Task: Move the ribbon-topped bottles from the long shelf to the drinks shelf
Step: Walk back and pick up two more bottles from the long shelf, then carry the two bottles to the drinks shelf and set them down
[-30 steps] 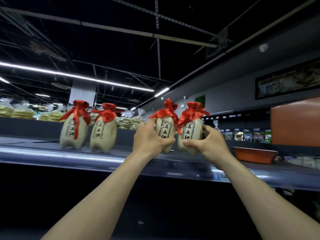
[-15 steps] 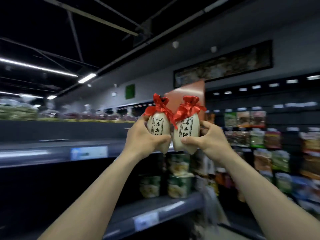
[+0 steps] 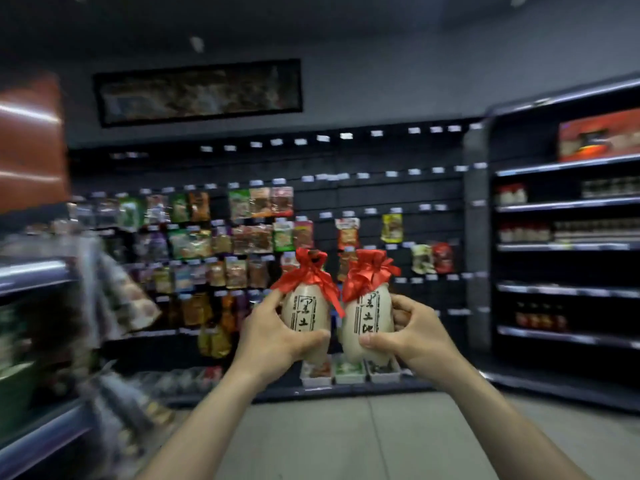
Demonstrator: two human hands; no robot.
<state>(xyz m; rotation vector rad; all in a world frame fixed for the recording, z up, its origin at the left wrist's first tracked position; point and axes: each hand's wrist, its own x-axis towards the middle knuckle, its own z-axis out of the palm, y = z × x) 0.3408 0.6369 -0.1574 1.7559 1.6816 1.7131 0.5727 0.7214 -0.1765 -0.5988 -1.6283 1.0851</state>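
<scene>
Fingers: left hand (image 3: 273,336) wraps the left bottle (image 3: 304,315); right hand (image 3: 414,336) wraps the right bottle (image 3: 367,320).
Bottles: cream, black lettering, red ribbon tops, upright, side by side, held in the air at chest height.
Behind: blurred wall of hanging snack packets (image 3: 239,237), well apart from the bottles.
Right: dark shelves (image 3: 568,247) with rows of goods.
Below: grey floor (image 3: 346,441).

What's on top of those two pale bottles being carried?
Each bottle, left and right, wears a red cloth cap tied with ribbon over its neck. The stopper or mouth beneath is hidden. The left hand and right hand cover the lower bodies.
</scene>
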